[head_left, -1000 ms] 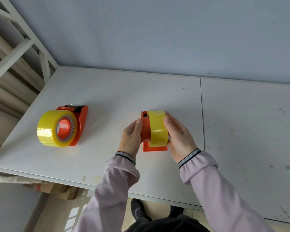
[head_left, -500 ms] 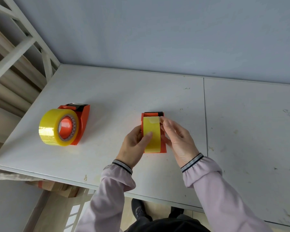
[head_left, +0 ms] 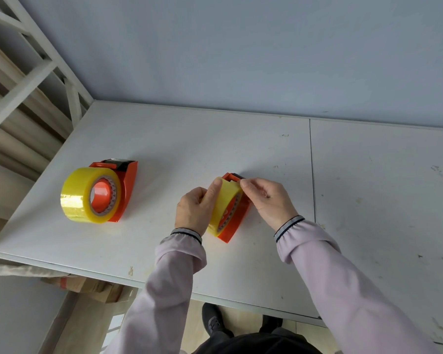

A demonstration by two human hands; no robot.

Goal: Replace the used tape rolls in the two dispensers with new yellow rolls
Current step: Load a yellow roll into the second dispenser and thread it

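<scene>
An orange dispenser (head_left: 237, 223) with a yellow tape roll (head_left: 226, 200) mounted on it leans tilted near the middle of the white table (head_left: 164, 149). My left hand (head_left: 195, 209) grips the roll's left side, thumb on top. My right hand (head_left: 269, 198) pinches the tape's free end at the top of the roll, just by the dispenser's black cutter. A second orange dispenser (head_left: 127, 186) lies on its side at the left, carrying a large yellow roll (head_left: 83, 196).
A white metal frame (head_left: 36, 72) rises beyond the table's left corner. A seam (head_left: 312, 175) splits the tabletop right of my hands. Cardboard (head_left: 87, 284) sits under the near edge. The wall stands close behind the table.
The held dispenser has tilted so its roll's side faces me. My right fingers went from the roll's side up to its top edge and pinched the tape end.
</scene>
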